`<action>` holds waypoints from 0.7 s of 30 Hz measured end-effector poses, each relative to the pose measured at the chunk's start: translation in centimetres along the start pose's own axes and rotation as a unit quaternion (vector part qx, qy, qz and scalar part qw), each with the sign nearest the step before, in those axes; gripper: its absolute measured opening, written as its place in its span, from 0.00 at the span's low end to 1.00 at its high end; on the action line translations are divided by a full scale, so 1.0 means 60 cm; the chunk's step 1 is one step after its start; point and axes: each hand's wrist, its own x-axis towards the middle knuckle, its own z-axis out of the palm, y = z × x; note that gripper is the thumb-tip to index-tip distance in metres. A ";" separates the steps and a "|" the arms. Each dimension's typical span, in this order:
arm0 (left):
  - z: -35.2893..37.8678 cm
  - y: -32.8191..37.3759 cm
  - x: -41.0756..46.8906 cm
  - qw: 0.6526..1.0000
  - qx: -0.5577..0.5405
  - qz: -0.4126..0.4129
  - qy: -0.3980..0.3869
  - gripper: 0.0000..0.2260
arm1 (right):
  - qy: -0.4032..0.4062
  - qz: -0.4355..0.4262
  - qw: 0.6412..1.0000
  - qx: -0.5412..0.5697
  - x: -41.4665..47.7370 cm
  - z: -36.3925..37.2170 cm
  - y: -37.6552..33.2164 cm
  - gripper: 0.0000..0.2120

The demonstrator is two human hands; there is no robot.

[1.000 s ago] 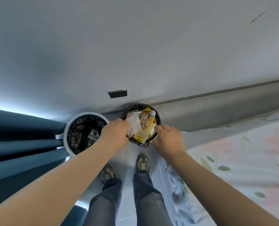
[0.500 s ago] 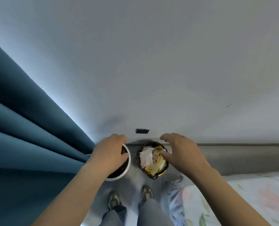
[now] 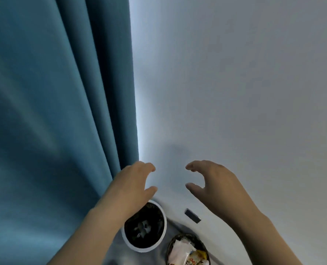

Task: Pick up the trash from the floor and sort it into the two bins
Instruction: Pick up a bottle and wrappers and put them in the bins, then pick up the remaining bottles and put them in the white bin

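Step in hand: a pause between a drop and the next pick, I judge. Both hands are empty and raised above the bins, in front of the wall (image 3: 235, 92).
Left hand (image 3: 134, 181): released, fingers loosely curved with the thumb apart from them, grasping nothing. It hovers beside the curtain (image 3: 53, 111), above the white bin's far edge.
Right hand (image 3: 214, 180): released too, fingers and thumb spread in a loose curve around empty air.
White bin (image 3: 165, 224): stands on the floor (image 3: 116, 251) at the foot of the wall, near the curtain. It has a black liner, and its mouth faces up toward the camera. A pale crumpled scrap (image 3: 143, 227) lies at the bottom.
Dark bin (image 3: 185, 235): just to the right of the white bin, close beside it, mouth also up, partly cut off by the bottom edge.
Trash in the dark bin: a white wrapper (image 3: 179, 249) and a yellow packet (image 3: 197, 255) fill it to the rim. The wrapper's long axis seems to run far to near. The packet is cropped, so I cannot tell its axis.
Trash on the floor: none shows in this view, which takes in little of the floor.
Next move: probably to look down and away from the wall for any piece left. The hand nearer to it should then reach down with its fingers open.
Wall fitting (image 3: 192, 218): a small dark rectangle low on the wall, behind the bins.
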 end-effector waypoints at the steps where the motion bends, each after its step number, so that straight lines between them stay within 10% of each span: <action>1: -0.003 0.000 -0.013 1.000 -0.001 -0.020 0.014 0.20 | -0.006 -0.027 1.000 -0.003 0.006 -0.006 -0.005 0.20; 21: -0.072 -0.189 -0.523 0.879 -0.035 -0.404 0.251 0.22 | -0.124 -0.484 0.865 -0.040 -0.096 0.074 -0.484 0.20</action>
